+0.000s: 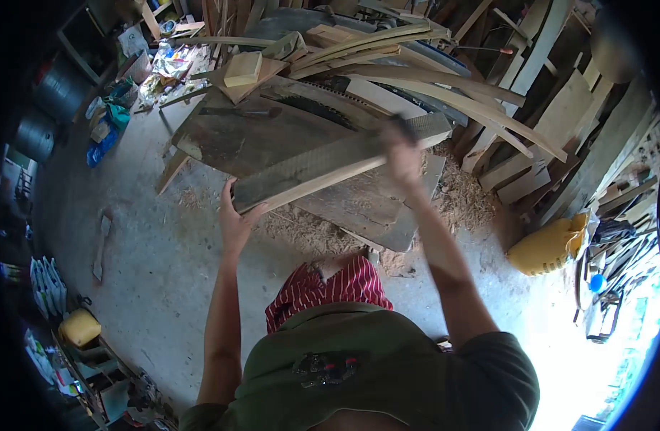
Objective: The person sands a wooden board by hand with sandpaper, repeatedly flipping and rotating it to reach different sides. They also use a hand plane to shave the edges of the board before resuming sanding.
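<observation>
Cluttered workshop, grey concrete floor (150, 266).

Rough matt wooden beam (330, 164), smooth grey floor (143, 237), striped cloth trousers (337, 287)

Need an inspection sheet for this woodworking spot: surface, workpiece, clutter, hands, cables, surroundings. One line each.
Surface: worn wooden board, dark and scuffed, under the workpiece.
Job's things: thick wooden beam, lying at a slant; dark object near its far end, blurred, type unclear.
Clutter: curved wood strips piled beyond; pale block on the board's far side; shavings on the floor.
Hands: left hand grips the beam's near end; right hand at the dark object, grip blurred.
Cables: nothing seen.
Surroundings: concrete floor; planks leaning at right; yellow sack; strong glare lower right.
</observation>
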A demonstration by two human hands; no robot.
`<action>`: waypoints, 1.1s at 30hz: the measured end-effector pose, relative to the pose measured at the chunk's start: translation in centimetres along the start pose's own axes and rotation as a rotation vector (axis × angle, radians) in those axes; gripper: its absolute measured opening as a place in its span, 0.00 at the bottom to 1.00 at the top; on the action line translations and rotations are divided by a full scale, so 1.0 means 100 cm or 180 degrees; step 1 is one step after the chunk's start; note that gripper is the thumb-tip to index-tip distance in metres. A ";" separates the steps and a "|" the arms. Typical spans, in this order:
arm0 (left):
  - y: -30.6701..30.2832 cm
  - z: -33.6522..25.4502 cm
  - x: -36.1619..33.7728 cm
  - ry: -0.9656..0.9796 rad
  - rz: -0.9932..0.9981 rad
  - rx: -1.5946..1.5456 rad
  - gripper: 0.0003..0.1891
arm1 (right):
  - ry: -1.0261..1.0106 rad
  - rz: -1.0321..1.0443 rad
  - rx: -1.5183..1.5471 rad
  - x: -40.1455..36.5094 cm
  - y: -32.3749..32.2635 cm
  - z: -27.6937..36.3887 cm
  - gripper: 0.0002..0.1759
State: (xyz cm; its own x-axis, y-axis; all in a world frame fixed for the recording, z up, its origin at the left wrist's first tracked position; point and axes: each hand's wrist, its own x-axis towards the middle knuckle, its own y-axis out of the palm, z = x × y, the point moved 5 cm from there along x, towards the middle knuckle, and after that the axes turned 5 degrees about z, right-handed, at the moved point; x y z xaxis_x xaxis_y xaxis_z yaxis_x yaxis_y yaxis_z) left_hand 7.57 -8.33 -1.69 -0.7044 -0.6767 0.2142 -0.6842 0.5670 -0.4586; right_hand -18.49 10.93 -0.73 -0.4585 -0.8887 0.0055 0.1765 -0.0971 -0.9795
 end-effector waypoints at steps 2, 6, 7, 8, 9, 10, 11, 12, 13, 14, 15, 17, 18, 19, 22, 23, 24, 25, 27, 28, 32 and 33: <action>-0.001 0.003 -0.001 0.0058 0.0076 0.0076 0.42 | 0.1299 -0.0160 0.0023 -0.029 -0.027 -0.149 0.28; -0.001 0.012 -0.003 0.0211 -0.0031 0.0198 0.42 | 0.3053 -0.1215 -0.0095 -0.086 0.011 -0.405 0.26; -0.001 0.011 -0.002 0.0264 -0.0085 0.0320 0.42 | 0.3144 -0.1523 0.0230 -0.101 -0.018 -0.365 0.25; -0.001 0.008 -0.002 0.0316 -0.0077 0.0304 0.42 | 0.3221 -0.1823 0.0552 -0.120 -0.044 -0.315 0.25; -0.001 0.007 -0.003 0.0174 0.0008 -0.0008 0.42 | 0.3251 -0.1862 0.0556 -0.126 -0.041 -0.309 0.25; 0.001 0.007 -0.002 0.0033 0.0115 -0.0302 0.42 | 0.2987 -0.1996 0.0778 -0.128 -0.037 -0.304 0.25; 0.002 0.008 -0.001 0.0101 0.0169 -0.0286 0.42 | 0.2729 -0.2151 0.1000 -0.131 -0.033 -0.299 0.25; 0.003 0.013 -0.001 0.0130 0.0144 -0.0327 0.41 | 0.2239 -0.2159 0.0444 -0.127 -0.039 -0.281 0.26; 0.003 0.016 0.000 0.0156 0.0123 -0.0367 0.41 | 0.2165 -0.2262 0.0679 -0.123 -0.042 -0.276 0.25; 0.003 0.015 -0.001 0.0216 0.0188 -0.0355 0.41 | 0.2082 -0.2355 0.0910 -0.115 -0.047 -0.270 0.25; 0.002 0.015 -0.001 0.0184 0.0157 -0.0243 0.41 | 0.2224 -0.2222 0.0862 -0.106 -0.062 -0.253 0.25; 0.004 0.009 -0.003 0.0158 0.0134 -0.0109 0.41 | 0.1996 -0.2247 0.0737 -0.082 -0.075 -0.242 0.25; 0.004 0.007 -0.003 -0.0014 0.0138 -0.0210 0.41 | 0.1631 -0.2415 0.0662 -0.068 -0.074 -0.242 0.25; 0.004 0.006 -0.004 -0.0197 0.0143 -0.0294 0.42 | 0.1789 -0.2179 0.0528 -0.057 -0.081 -0.230 0.25; 0.004 -0.001 -0.006 -0.0411 0.0140 -0.0152 0.43 | 0.1868 -0.1382 0.0373 -0.027 -0.076 -0.207 0.24; 0.005 0.001 -0.004 -0.0407 0.0192 -0.0099 0.43 | 0.1823 -0.1418 0.0046 -0.021 -0.062 -0.202 0.24; 0.006 0.004 -0.003 -0.0420 0.0201 -0.0276 0.44 | 0.1768 -0.1434 -0.0289 -0.018 -0.052 -0.193 0.24; 0.008 0.006 -0.005 -0.0457 0.0197 -0.0464 0.44 | 0.1825 -0.1490 -0.0064 -0.018 -0.048 -0.196 0.24; 0.008 0.011 -0.004 -0.0503 0.0214 -0.0499 0.44 | 0.1762 -0.1490 -0.0075 -0.017 -0.046 -0.201 0.24; 0.007 0.012 -0.006 -0.0514 0.0207 -0.0540 0.44 | 0.1683 -0.1530 -0.0091 -0.015 -0.045 -0.202 0.23; 0.006 0.011 -0.007 -0.0598 0.0248 -0.0394 0.43 | 0.1695 -0.0904 0.0255 0.005 -0.076 -0.214 0.16; 0.008 0.004 -0.006 -0.0709 0.0240 -0.0516 0.43 | 0.1691 -0.0855 0.0267 0.016 -0.074 -0.224 0.16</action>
State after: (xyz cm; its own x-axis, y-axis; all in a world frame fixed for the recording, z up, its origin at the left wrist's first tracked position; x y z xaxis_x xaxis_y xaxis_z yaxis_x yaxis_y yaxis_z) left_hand 7.54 -7.64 -2.48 -0.7077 -0.7062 -0.0183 -0.6655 0.6751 -0.3183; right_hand -40.05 20.27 2.03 -0.8654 -0.4844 0.1281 0.0523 -0.3416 -0.9384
